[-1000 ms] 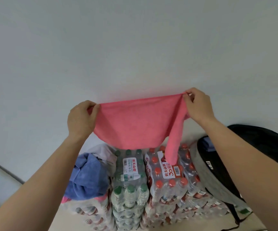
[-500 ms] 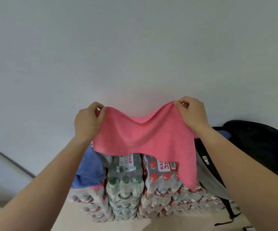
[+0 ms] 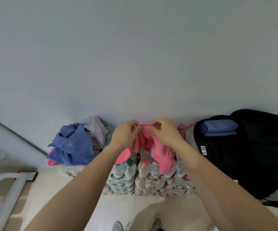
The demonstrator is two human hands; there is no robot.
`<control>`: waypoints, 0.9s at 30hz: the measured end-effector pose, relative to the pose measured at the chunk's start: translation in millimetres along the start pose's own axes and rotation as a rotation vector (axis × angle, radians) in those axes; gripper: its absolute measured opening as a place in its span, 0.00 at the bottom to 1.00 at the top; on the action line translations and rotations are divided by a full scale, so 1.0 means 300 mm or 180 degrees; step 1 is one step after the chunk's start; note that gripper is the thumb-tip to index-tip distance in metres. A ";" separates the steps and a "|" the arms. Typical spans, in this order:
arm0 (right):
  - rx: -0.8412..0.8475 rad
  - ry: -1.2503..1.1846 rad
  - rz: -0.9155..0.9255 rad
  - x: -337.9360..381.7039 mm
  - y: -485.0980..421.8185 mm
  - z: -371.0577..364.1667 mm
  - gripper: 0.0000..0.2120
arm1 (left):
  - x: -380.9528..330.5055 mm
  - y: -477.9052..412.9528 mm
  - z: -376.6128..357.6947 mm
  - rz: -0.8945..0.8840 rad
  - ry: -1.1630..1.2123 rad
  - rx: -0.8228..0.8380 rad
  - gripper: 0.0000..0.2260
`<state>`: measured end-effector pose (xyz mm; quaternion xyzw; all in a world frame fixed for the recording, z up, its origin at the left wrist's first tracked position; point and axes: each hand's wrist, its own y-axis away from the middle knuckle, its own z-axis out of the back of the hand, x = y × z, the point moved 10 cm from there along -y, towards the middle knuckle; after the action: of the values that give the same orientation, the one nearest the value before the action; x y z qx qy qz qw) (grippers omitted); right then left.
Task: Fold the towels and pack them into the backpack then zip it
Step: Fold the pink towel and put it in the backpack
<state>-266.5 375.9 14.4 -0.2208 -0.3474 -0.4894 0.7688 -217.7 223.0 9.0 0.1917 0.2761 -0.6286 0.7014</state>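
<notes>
Left hand (image 3: pixel 126 135): fingers curled, pinching the top edge of the pink towel (image 3: pixel 161 155); it sits just beside the right hand (image 3: pixel 165 134).
Right hand: thumb & fingers pinch the same top edge, back of the hand toward the camera.
Pink towel: bunched betw. the two hands at the top. The rest hangs below the grip in two lobes, one under each wrist, the right lobe lower. It hangs in front of the bottle packs (image 3: pixel 151 179); we cannot tell whether it touches them.
Bottle packs: shrink-wrapped water bottles stacked on the floor (image 3: pixel 126 207) against the wall (image 3: pixel 135 55); green caps at left, red caps at right.
Towel pile (image 3: pixel 73 144): crumpled blue towel on top, w/ a grey one behind & a bit of pink beneath. It rests on the packs, left of the hands and apart from them.
Backpack (image 3: pixel 251 155): black, open, just right of the packs, well right of the hands.
Folded blue towel (image 3: pixel 218 130): lies inside the backpack, near its upper end.
Floor: pale; we note shoes (image 3: pixel 157 222) at the bottom edge & a grey metal frame (image 3: pixel 10 189) at far left.
</notes>
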 end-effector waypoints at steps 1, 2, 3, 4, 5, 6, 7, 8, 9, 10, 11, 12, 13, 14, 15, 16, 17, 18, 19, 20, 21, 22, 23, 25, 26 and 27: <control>0.0039 0.0009 -0.0038 -0.028 0.011 0.009 0.05 | 0.004 -0.008 0.018 0.0001 -0.0075 -0.0068 0.07; 0.0084 -0.0023 -0.0097 -0.060 0.022 0.018 0.05 | 0.010 -0.018 0.039 -0.0011 -0.0173 -0.0122 0.07; 0.0113 -0.0037 -0.0156 -0.088 0.033 0.031 0.03 | 0.018 -0.028 0.062 -0.0019 -0.0247 -0.0170 0.07; 0.0104 -0.0020 -0.0203 -0.112 0.044 0.049 0.01 | 0.029 -0.037 0.082 -0.0014 -0.0291 -0.0209 0.07; 0.0057 0.0024 -0.0254 -0.138 0.053 0.068 0.02 | 0.041 -0.044 0.099 0.0013 -0.0293 -0.0232 0.07; -0.0004 0.0042 -0.0304 -0.164 0.059 0.085 0.02 | 0.052 -0.050 0.114 0.0054 -0.0282 -0.0257 0.07; -0.0053 0.0042 -0.0357 -0.186 0.065 0.098 0.03 | 0.064 -0.054 0.125 0.0107 -0.0273 -0.0279 0.07; -0.0079 0.0034 -0.0401 -0.205 0.070 0.106 0.03 | 0.070 -0.058 0.136 0.0147 -0.0276 -0.0307 0.07; -0.0097 0.0074 -0.0424 -0.220 0.074 0.111 0.03 | 0.074 -0.063 0.146 0.0186 -0.0284 -0.0339 0.07; -0.0126 0.0118 -0.0453 -0.234 0.076 0.116 0.04 | 0.078 -0.067 0.154 0.0226 -0.0283 -0.0368 0.07; -0.0183 0.0147 -0.0521 -0.249 0.079 0.124 0.05 | 0.080 -0.071 0.160 0.0273 -0.0262 -0.0390 0.08; -0.0288 0.0125 -0.0610 -0.264 0.082 0.138 0.06 | 0.086 -0.073 0.164 0.0343 -0.0226 -0.0408 0.08; -0.0445 0.0093 -0.0744 -0.280 0.088 0.160 0.06 | 0.099 -0.075 0.166 0.0437 -0.0178 -0.0397 0.08; -0.0636 0.0083 -0.0914 -0.303 0.096 0.185 0.06 | 0.114 -0.075 0.162 0.0534 -0.0122 -0.0340 0.08; -0.0819 0.0105 -0.1095 -0.324 0.107 0.211 0.07 | 0.132 -0.073 0.149 0.0628 -0.0068 -0.0222 0.08; -0.0949 0.0156 -0.1262 -0.343 0.120 0.230 0.10 | 0.145 -0.067 0.131 0.0682 -0.0043 -0.0063 0.09; -0.1000 0.0201 -0.1374 -0.350 0.132 0.239 0.13 | 0.152 -0.059 0.110 0.0682 -0.0055 0.0100 0.11; -0.0980 0.0230 -0.1409 -0.344 0.138 0.237 0.15 | 0.155 -0.051 0.091 0.0642 -0.0119 0.0230 0.13; -0.0898 0.0246 -0.1375 -0.327 0.140 0.222 0.16 | 0.158 -0.040 0.078 0.0592 -0.0210 0.0293 0.16; -0.0769 0.0245 -0.1294 -0.304 0.137 0.195 0.16 | 0.161 -0.028 0.072 0.0551 -0.0294 0.0289 0.17; -0.0611 0.0222 -0.1189 -0.274 0.132 0.158 0.15 | 0.164 -0.015 0.071 0.0523 -0.0356 0.0231 0.18; -0.0454 0.0189 -0.1067 -0.242 0.126 0.115 0.13 | 0.171 -0.002 0.074 0.0505 -0.0412 0.0135 0.16; -0.0303 0.0136 -0.0942 -0.206 0.123 0.071 0.12 | 0.178 0.010 0.078 0.0496 -0.0477 0.0026 0.15; -0.0108 -0.0053 -0.0713 -0.130 0.122 -0.006 0.09 | 0.182 0.040 0.091 0.0499 -0.0607 -0.0171 0.12; -0.0081 -0.0175 -0.0639 -0.098 0.122 -0.035 0.08 | 0.181 0.056 0.094 0.0509 -0.0598 -0.0232 0.11; -0.0071 -0.0304 -0.0598 -0.072 0.123 -0.061 0.06 | 0.179 0.070 0.093 0.0523 -0.0535 -0.0259 0.11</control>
<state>-233.3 392.2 -13.9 -0.2189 -0.3974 -0.5521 0.6996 -189.8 166.8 -4.8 0.1317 0.2250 -0.5711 0.7784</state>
